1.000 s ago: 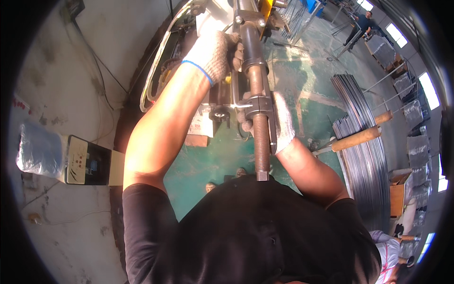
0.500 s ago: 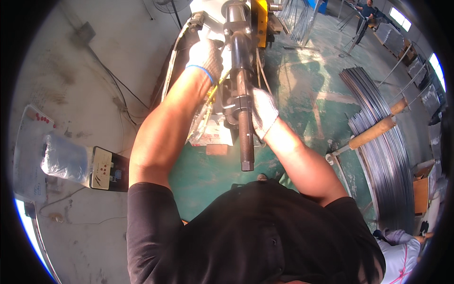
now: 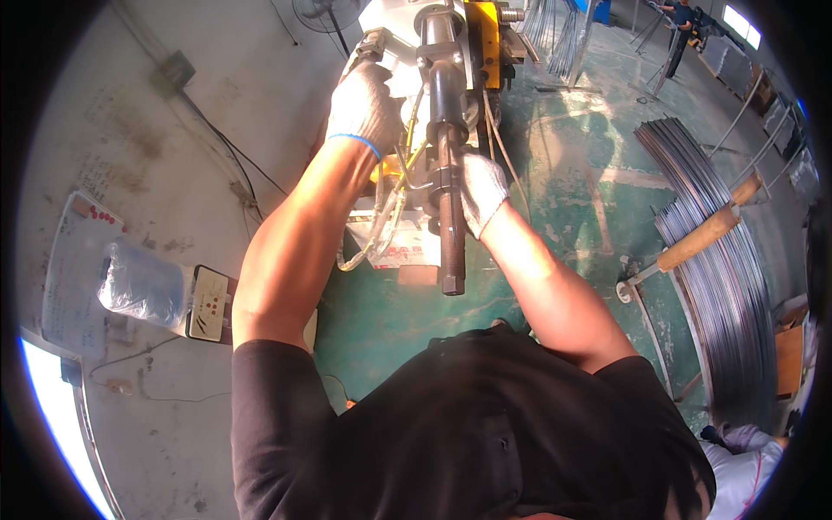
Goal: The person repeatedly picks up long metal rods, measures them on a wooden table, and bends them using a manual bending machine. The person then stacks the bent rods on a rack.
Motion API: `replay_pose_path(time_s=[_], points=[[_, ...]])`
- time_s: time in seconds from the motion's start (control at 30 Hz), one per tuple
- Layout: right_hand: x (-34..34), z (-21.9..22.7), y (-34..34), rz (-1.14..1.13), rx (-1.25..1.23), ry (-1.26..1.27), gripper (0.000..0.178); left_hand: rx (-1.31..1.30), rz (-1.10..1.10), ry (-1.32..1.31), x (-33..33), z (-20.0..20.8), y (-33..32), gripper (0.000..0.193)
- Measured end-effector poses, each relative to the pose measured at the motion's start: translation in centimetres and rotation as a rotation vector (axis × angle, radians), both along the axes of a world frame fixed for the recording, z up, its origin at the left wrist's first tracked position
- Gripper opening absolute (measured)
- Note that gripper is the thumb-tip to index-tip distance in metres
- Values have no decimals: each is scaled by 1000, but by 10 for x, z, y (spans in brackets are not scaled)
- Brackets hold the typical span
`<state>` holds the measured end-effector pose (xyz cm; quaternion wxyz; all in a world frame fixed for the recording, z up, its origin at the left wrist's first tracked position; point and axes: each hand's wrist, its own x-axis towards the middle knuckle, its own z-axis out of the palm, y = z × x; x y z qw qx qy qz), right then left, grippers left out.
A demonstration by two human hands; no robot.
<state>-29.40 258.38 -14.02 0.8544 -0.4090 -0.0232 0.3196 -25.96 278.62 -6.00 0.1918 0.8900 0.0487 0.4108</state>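
Note:
A long black machine shaft (image 3: 446, 95) runs down the middle of the view, ending in a brown threaded rod (image 3: 451, 234) with a hex end. My left hand (image 3: 364, 108), in a white knitted glove with a blue cuff, is closed just below a metal fitting (image 3: 373, 42) left of the shaft. What lies inside its fingers is hidden. My right hand (image 3: 484, 189), also gloved, is up against the right side of the threaded rod. Its fingertips disappear behind the rod and collar. Clear and yellow hoses (image 3: 388, 212) hang between the hands.
A yellow machine plate (image 3: 487, 48) stands beyond the shaft. Bundled metal rods (image 3: 715, 286) lie on a rack at right, with a wooden roller (image 3: 698, 241) across them. A control box (image 3: 208, 303) is by the left wall. One person works far right; another is partly visible lower right.
My left hand has moved left, away from the shaft, toward the metal fitting. My right hand stays beside the rod. The whole view has shifted slightly.

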Motion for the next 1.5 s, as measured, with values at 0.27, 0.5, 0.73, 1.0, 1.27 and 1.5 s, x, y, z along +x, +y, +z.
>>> replay_pose_path(time_s=[0.27, 0.5, 0.73, 1.0, 1.27, 1.5], points=[[7, -8, 11, -104, 131, 150, 24, -1466, -516, -297, -53, 25, -21, 12], [-11, 8, -2, -68, 73, 192, 33, -1468, -598, 80, -33, 20, -13, 27], [-9, -9, 10, -145, 22, -19, 30, 608, 62, 462, -4, 3, 40, 36], [4, 0, -11, 59, -442, -252, 49, -577, -560, 203, -16, 166, -116, 39], [91, -6, -165, -42, 608, -13, 37, -640, -623, 383, 72, 149, -309, 32], [188, 17, -258, -109, 105, -602, 23, -874, -551, 399, 190, 80, -329, 26]])
